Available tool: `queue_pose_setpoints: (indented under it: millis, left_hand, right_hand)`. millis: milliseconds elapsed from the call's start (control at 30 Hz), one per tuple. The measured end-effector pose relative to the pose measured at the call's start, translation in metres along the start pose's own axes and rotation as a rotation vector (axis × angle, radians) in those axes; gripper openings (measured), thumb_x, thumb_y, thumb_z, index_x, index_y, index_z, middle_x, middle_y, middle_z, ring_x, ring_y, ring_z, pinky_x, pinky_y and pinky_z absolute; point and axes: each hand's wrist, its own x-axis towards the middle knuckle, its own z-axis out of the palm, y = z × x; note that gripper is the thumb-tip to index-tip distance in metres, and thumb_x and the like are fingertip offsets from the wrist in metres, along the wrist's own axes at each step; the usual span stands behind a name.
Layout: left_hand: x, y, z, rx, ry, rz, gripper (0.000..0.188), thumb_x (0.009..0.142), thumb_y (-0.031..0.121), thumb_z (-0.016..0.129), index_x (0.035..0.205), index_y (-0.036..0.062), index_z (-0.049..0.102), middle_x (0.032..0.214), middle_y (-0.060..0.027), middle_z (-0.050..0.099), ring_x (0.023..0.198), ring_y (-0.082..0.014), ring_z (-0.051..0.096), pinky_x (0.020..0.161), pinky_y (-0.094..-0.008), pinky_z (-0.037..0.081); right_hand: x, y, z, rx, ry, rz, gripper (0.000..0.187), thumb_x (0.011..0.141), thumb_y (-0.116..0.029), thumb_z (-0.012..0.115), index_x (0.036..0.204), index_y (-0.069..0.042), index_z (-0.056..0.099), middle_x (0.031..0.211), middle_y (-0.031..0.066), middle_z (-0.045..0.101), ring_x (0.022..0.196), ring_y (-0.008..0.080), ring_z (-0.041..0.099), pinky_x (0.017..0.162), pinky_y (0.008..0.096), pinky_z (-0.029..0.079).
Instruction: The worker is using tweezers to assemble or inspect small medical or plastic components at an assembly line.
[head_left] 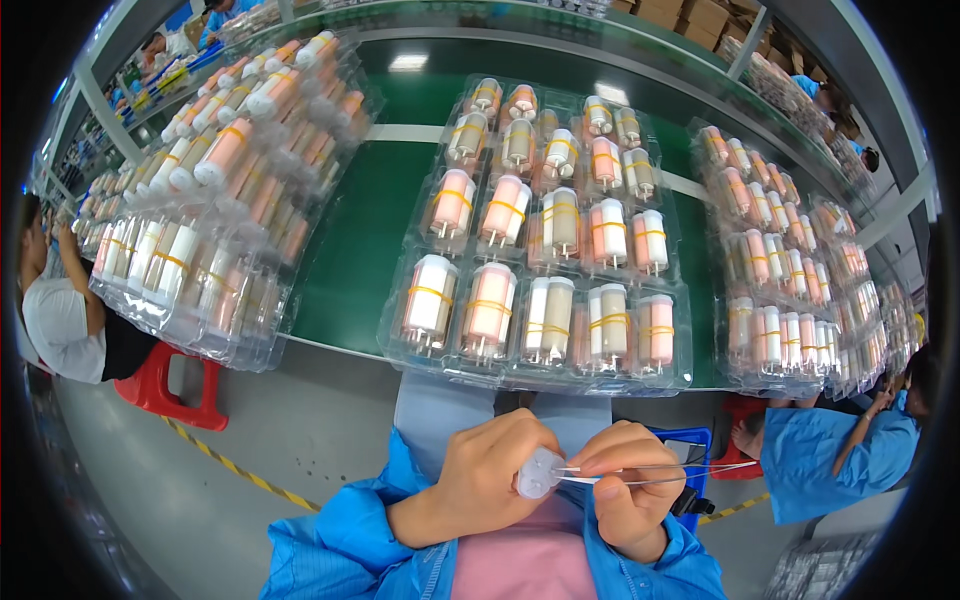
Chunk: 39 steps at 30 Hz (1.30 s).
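My left hand [480,478] is closed around a small pale grey cylindrical part [539,474], whose round end faces right. Most of that part is hidden inside the fist. Between the thumb and fingers of my right hand [632,490] is a pair of thin metal tweezers [738,466]. Their tips are at the grey part's end face, and the joined end sticks out to the right. Both hands are above my lap, in front of the table edge. Just beyond them on the table lies a clear plastic tray [455,372] holding rows of banded white, pink and grey cylinders.
More loaded trays are stacked high at the left [185,335] and at the right [775,380] of the green table [350,255]. A blue crate [690,437] is beside my right arm. People sit on both sides, with a red stool [190,405] at the left.
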Motion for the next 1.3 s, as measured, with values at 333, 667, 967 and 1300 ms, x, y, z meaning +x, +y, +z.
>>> queue_pose_setpoints:
  millis: [333, 667, 967, 1300]
  left_hand:
    - [-0.002, -0.015, 0.008, -0.409, -0.151, -0.204, 0.043, 0.075, 0.006, 0.075, 0.107, 0.0009, 0.047, 0.099, -0.0134, 0.059, 0.076, -0.0229, 0.064, 0.067, -0.0309, 0.054]
    - [-0.003, -0.023, 0.009, -0.280, -0.102, -0.191, 0.027, 0.071, 0.001, 0.074, 0.091, 0.0035, 0.056, 0.079, -0.0079, 0.058, 0.064, -0.0199, 0.060, 0.054, -0.0291, 0.044]
    - [0.001, -0.021, 0.010, -0.174, 0.007, -0.152, 0.025, 0.065, 0.001, 0.074, 0.085, 0.0039, 0.058, 0.073, -0.0087, 0.055, 0.059, -0.0241, 0.057, 0.050, -0.0320, 0.043]
    - [-0.001, -0.021, 0.011, -0.143, 0.024, -0.152, 0.025, 0.064, 0.002, 0.073, 0.083, 0.0041, 0.058, 0.071, -0.0088, 0.055, 0.058, -0.0253, 0.057, 0.049, -0.0326, 0.043]
  right_hand:
    - [0.000, 0.004, 0.000, 0.153, 0.134, 0.176, 0.020, 0.081, -0.005, 0.067, 0.097, 0.007, 0.064, 0.092, 0.0196, 0.066, 0.080, 0.0211, 0.063, 0.070, 0.0290, 0.051]
    - [0.006, 0.007, -0.009, -0.039, -0.049, 0.127, 0.017, 0.077, -0.007, 0.073, 0.090, 0.002, 0.068, 0.086, 0.0156, 0.068, 0.074, 0.0225, 0.064, 0.063, 0.0293, 0.050]
    - [0.015, 0.009, -0.005, -0.072, -0.171, 0.079, 0.016, 0.072, -0.004, 0.075, 0.087, 0.000, 0.069, 0.083, 0.0121, 0.068, 0.069, 0.0238, 0.064, 0.061, 0.0302, 0.050]
    - [0.015, 0.010, -0.004, -0.106, -0.188, 0.093, 0.014, 0.072, -0.003, 0.075, 0.085, 0.000, 0.069, 0.081, 0.0116, 0.068, 0.068, 0.0232, 0.064, 0.059, 0.0296, 0.050]
